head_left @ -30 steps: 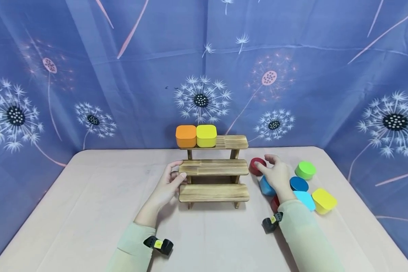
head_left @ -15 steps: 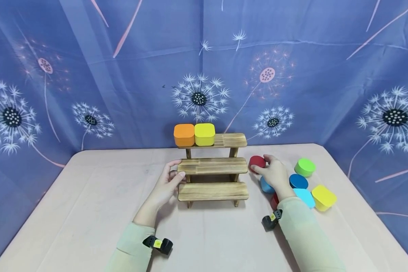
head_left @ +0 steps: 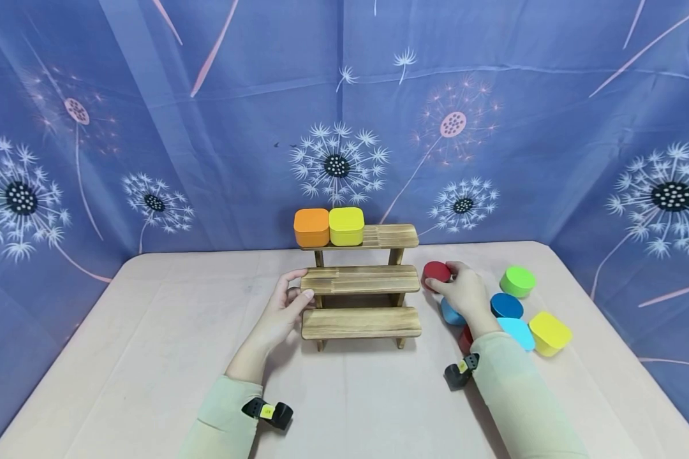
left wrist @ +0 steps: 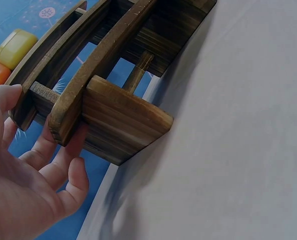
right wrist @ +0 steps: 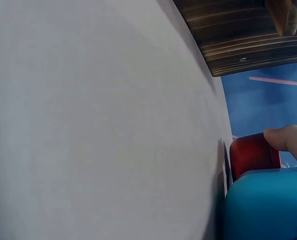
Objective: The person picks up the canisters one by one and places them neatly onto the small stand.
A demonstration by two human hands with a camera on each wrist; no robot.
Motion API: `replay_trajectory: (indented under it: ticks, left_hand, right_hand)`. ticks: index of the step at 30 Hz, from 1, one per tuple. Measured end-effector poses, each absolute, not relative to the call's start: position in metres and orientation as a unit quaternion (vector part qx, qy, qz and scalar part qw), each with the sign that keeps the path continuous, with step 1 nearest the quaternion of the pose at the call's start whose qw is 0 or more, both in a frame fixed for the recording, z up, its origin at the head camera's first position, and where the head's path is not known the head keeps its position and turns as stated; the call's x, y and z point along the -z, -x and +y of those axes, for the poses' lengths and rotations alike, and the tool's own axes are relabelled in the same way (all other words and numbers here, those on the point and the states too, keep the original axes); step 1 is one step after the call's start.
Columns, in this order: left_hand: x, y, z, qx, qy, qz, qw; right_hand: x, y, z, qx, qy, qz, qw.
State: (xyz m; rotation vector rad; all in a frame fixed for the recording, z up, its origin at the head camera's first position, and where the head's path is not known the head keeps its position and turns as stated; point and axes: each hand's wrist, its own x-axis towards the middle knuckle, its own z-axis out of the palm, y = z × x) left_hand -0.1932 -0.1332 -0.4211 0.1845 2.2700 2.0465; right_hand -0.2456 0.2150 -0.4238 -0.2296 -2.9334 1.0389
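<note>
My left hand [head_left: 275,319] grips the left end of a three-step wooden stand [head_left: 360,323] by its middle shelf. In the left wrist view the thumb [left wrist: 8,96] lies on top of the stand and the fingers curl under the shelf. On the top shelf an orange rounded-square box [head_left: 312,228] sits beside a yellow one [head_left: 347,226]. Right of the stand, my right hand [head_left: 466,294] pinches a red round box [head_left: 436,273] between thumb and fingers. A blue box [right wrist: 266,202] partly covers the red one in the right wrist view.
Around the right forearm stand a green round box [head_left: 518,282], a dark blue round box [head_left: 506,306], a light blue box [head_left: 518,333] and a yellow box [head_left: 550,333]. Another red box [head_left: 466,341] is partly hidden by the wrist. A blue patterned curtain [head_left: 235,159] hangs behind the table.
The right thumb has moved from over the red round box to its near side, and the hand now pinches it. The left hand keeps its grip on the stand. The head view has shifted slightly.
</note>
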Motion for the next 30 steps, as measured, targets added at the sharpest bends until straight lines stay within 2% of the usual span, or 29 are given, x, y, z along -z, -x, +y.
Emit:
replay_trajectory:
  ticks: [30]
  left_hand:
    - [0.4204,0.1935,-0.1351,-0.664,-0.062,0.744,0.041]
  right_hand:
    - [0.4212,0.2392,0.2126,-0.393,0.080,-0.908,0.122]
